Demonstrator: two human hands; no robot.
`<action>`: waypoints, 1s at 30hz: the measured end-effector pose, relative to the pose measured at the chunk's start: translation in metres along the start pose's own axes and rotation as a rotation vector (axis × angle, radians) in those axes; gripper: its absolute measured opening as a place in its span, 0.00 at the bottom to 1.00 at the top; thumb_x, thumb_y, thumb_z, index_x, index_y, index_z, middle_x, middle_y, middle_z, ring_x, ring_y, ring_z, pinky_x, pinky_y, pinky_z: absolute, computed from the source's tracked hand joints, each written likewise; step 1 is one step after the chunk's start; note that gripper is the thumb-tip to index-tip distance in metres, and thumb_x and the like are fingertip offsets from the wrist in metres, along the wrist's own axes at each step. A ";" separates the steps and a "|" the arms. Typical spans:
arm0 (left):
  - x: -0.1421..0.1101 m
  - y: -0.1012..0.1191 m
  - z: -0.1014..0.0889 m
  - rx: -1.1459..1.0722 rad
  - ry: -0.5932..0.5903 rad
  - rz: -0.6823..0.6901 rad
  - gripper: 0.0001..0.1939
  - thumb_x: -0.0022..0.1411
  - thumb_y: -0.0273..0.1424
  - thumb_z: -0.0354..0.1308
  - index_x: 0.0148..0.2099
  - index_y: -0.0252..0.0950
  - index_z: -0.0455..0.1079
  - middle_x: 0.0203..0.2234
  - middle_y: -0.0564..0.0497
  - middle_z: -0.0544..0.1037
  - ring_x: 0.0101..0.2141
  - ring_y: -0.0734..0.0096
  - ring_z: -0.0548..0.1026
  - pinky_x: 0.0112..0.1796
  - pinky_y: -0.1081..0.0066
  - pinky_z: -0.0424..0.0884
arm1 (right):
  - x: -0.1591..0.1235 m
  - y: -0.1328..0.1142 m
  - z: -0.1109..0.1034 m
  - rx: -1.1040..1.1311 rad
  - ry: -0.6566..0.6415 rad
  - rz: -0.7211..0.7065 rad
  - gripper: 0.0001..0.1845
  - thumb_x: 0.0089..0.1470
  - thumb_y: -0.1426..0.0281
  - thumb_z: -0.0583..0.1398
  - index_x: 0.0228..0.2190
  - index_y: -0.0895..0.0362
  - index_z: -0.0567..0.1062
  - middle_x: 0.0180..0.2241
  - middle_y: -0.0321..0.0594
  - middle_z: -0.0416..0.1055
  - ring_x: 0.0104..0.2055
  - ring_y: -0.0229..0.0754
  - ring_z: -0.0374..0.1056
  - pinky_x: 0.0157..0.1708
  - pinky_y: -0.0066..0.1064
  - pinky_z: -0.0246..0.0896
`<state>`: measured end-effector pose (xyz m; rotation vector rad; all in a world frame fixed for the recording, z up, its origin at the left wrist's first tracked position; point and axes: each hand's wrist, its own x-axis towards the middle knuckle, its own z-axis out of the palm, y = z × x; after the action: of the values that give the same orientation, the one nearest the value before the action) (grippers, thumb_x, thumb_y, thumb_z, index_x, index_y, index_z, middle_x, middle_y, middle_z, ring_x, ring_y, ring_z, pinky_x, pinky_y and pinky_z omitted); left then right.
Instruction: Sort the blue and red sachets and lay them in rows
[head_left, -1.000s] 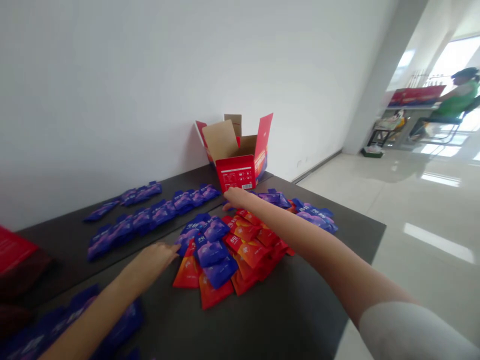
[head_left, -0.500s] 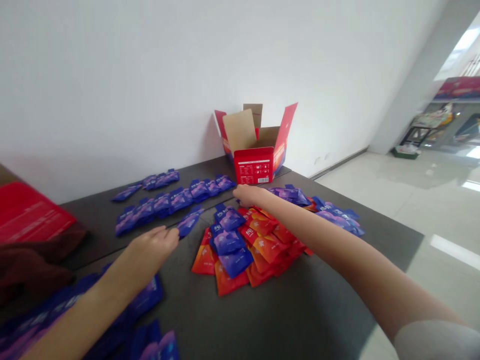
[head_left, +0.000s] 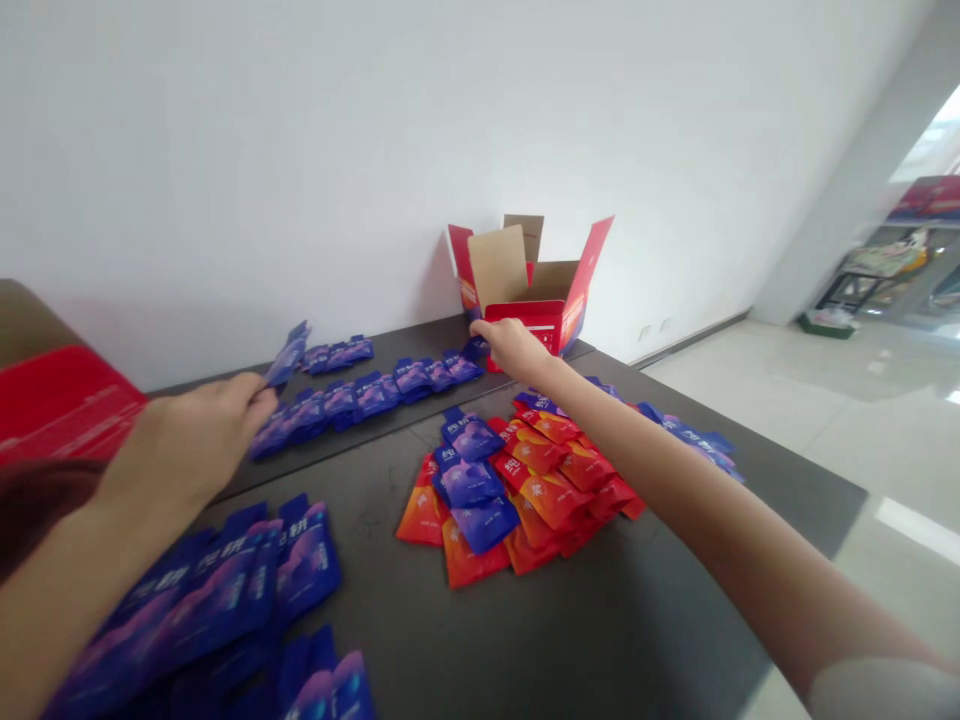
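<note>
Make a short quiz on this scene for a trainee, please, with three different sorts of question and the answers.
1. True or false: the left hand holds a blue sachet up above the table.
2. What stands at the far end of the table, by the wall? A) a red carton with open flaps; B) a plastic crate; C) a metal bin.
3. Fill the gap: the right hand reaches out beyond a pile of blue and ____ sachets.

Key: 1 true; 2 A; 3 orange-red.

a plain white wall meets a glossy pale tile floor beside a square white pillar.
</note>
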<state>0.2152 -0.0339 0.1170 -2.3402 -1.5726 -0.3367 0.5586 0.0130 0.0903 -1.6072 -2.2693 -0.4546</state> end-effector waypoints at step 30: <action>0.097 0.031 0.125 0.225 -0.255 0.101 0.19 0.59 0.24 0.37 0.41 0.30 0.69 0.35 0.35 0.75 0.39 0.54 0.75 0.35 0.64 0.70 | 0.062 -0.017 0.122 0.005 -0.322 -0.213 0.18 0.54 0.83 0.50 0.46 0.62 0.68 0.46 0.50 0.68 0.50 0.44 0.64 0.46 0.30 0.58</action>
<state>0.2837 0.0853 0.0319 -2.3436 -1.5019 0.1602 0.5133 0.1132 0.0067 -1.5346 -2.6933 -0.2529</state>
